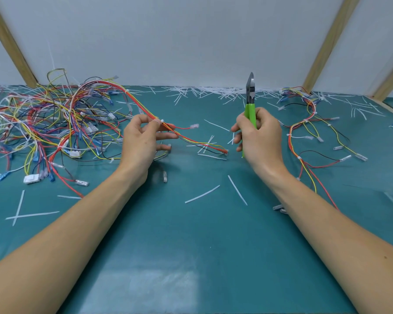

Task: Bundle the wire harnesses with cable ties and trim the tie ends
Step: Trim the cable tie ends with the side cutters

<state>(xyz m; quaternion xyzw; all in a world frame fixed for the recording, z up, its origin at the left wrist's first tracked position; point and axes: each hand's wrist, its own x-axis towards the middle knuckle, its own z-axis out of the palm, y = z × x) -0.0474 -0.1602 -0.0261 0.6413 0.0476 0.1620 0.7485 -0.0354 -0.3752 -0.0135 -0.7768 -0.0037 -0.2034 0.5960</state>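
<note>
- Head view: left hand [141, 141] pinches the harness [179, 132] at its cable tie [162, 121], lifting that spot clear of the mat [191, 245] for trimming.
- Right hand [258, 134] wraps the green cutters [250, 98], blades up, apart from the tie.
- Tangled pile [55, 123] waits left; finished harness [304, 123] right.

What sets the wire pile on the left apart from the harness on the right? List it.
The wire pile is a thick tangle of many harnesses heaped together; the right harness is one thin run, snaking flat on the mat. The left hand pinches a strand leading from the pile; no hand touches the right harness. Both have red and yellow wires.
</note>
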